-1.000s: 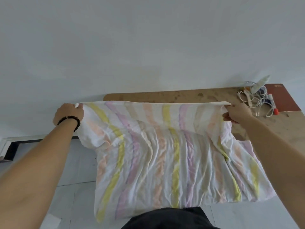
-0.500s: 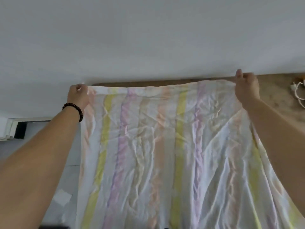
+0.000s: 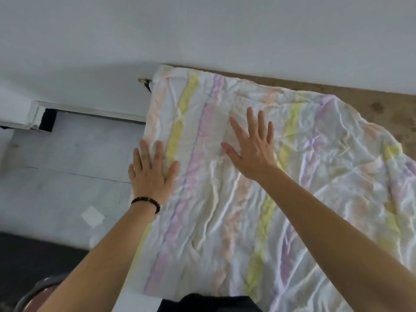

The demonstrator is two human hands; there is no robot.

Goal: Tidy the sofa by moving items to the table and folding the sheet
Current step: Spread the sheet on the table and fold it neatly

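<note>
Your left hand [image 3: 151, 174] is pressing flat, fingers together, on the left edge of the striped sheet [image 3: 236, 199], which is lying spread and creased over the wooden table [image 3: 360, 95]. Further right, your right hand [image 3: 252, 147] is resting on the cloth with fingers spread. The fabric is looking thin, light and limp, so it is likely sliding and bunching easily; you are probably best pinching it at corners or along an edge.

Two bare forearms with no sleeves. The left hand [image 3: 151, 174] has a bracelet of small dark round beads [image 3: 146, 202] around its wrist. The right hand [image 3: 252, 149] wears nothing. Dark clothing [image 3: 209, 303] shows at the bottom edge.
</note>
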